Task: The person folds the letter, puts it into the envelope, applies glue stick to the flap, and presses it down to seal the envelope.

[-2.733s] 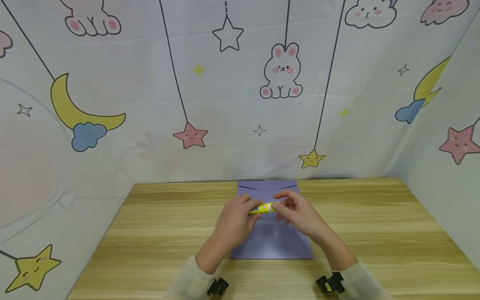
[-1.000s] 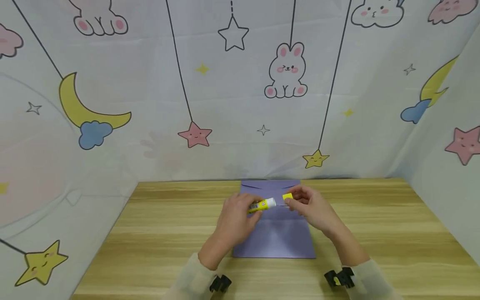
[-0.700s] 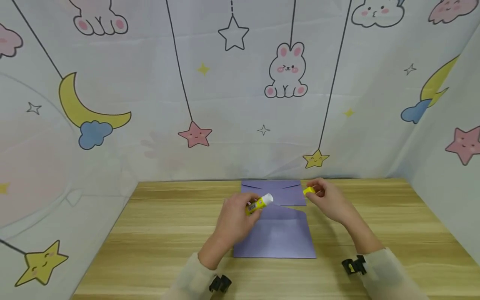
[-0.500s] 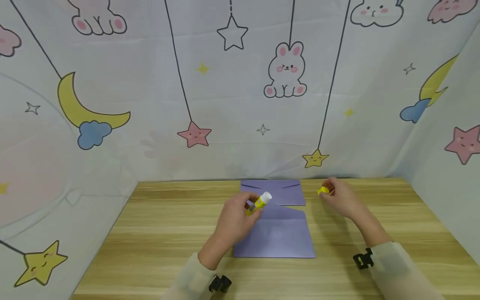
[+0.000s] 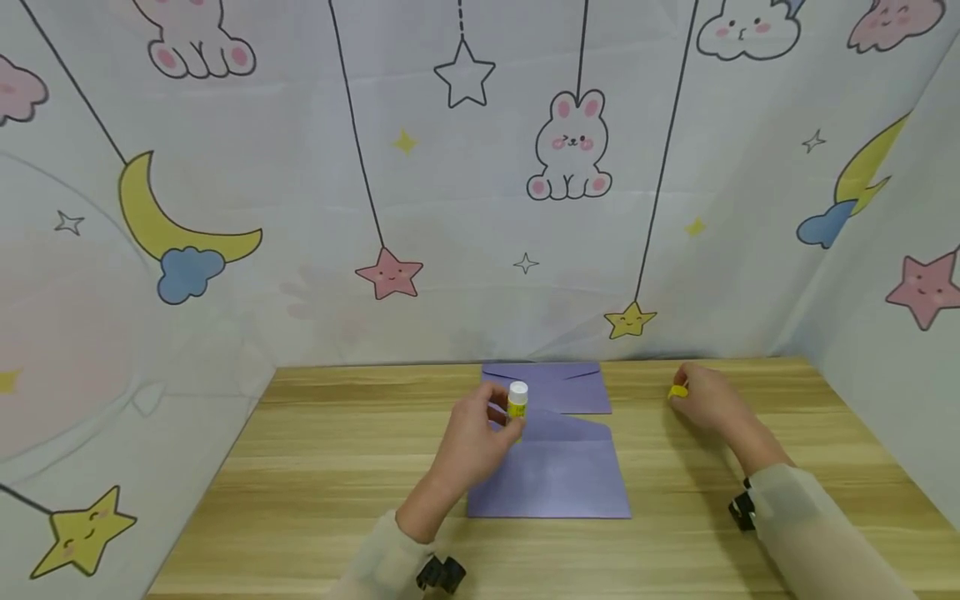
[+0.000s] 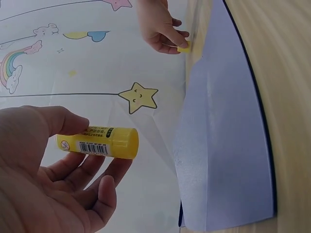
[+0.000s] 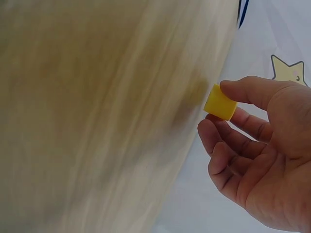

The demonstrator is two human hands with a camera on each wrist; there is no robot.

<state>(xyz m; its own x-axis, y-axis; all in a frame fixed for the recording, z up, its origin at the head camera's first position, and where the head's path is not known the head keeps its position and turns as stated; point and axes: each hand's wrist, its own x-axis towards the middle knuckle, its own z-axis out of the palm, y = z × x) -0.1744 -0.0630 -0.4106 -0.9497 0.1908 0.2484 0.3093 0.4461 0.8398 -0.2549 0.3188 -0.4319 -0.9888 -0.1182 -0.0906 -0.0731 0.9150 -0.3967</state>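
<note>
My left hand [image 5: 474, 435] holds a glue stick [image 5: 517, 402] upright above the purple envelopes, its white top uncovered. The left wrist view shows the yellow barrel [image 6: 104, 143] with a barcode, between thumb and fingers. Off to the right, my right hand [image 5: 712, 404] pinches a small yellow cap [image 7: 221, 103] low over the table; whether the cap touches the wood I cannot tell. Below the left hand lies the front envelope [image 5: 555, 479], its flap pointing away and partly covered by the hand. A second envelope [image 5: 547, 383] lies behind it.
The wooden table [image 5: 345, 467] meets a white cloth backdrop [image 5: 465, 183] printed with stars, moons and rabbits at its back edge. Cloth also hangs on both sides. Black camera mounts [image 5: 441, 573] sit at both wrists.
My right hand pulled the cap off the glue stick and carried it to the right, lower toward the table. My left hand stayed in place and tipped the glue stick upright.
</note>
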